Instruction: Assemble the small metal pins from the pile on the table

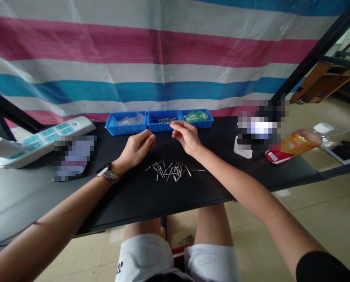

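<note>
A loose pile of silver blind rivets [175,171] lies on the black table in front of me. Behind it, my left hand [138,148] hovers with its fingers curled and closed; anything inside them is hidden. My right hand [188,137] is in a pinch at the front rim of the middle blue bin [160,127]. A thin silvery rivet seems to show at its fingertips. More rivets [165,120] lie in that bin. The left blue bin [124,129] holds clear plastic bags, and the right blue bin [203,123] holds a green bag.
On the left are a white power strip [49,137] and a blurred phone [76,158]. To the right, a drink bottle [298,143] lies tilted beside a small white case [242,148] and a blurred bright object [260,127]. A striped sheet [163,51] hangs behind the black table [151,199].
</note>
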Available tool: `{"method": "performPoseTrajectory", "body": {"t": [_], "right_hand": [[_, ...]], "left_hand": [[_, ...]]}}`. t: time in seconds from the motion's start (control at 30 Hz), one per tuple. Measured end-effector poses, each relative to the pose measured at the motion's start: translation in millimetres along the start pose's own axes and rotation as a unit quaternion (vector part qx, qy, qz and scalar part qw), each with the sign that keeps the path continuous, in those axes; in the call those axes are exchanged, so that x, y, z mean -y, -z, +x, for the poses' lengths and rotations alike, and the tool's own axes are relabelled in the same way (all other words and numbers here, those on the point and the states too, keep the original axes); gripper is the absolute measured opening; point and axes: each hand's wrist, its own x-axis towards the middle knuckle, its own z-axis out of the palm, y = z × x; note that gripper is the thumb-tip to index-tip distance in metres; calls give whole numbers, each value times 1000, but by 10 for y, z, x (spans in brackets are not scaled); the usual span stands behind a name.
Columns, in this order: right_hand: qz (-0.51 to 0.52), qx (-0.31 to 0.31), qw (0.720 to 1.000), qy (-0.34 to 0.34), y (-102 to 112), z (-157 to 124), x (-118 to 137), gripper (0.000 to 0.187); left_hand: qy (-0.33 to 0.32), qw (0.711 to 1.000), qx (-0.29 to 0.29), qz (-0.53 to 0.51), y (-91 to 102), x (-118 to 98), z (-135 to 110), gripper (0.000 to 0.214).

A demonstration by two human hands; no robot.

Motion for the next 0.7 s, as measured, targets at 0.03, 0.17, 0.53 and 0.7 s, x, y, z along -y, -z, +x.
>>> {"method": "performPoseTrajectory", "body": {"t": [0.03,0.17,0.53,0.7], "right_hand": [[16,-11,1000,0,-3,37,10,25],[32,3,999,-3,53,99,29,33],[-382,308,849,196,89,-230,67,5],[-428,381,770,280,-110,-481,-33,13]], "left_hand": [[1,1000,3,2,1,1,-1,42],[7,1000,13,6,-4,11,-3,43],[14,1000,-4,-19,-20,96,0,41],[10,1000,-12,-28,-12,76,1,40]]}}
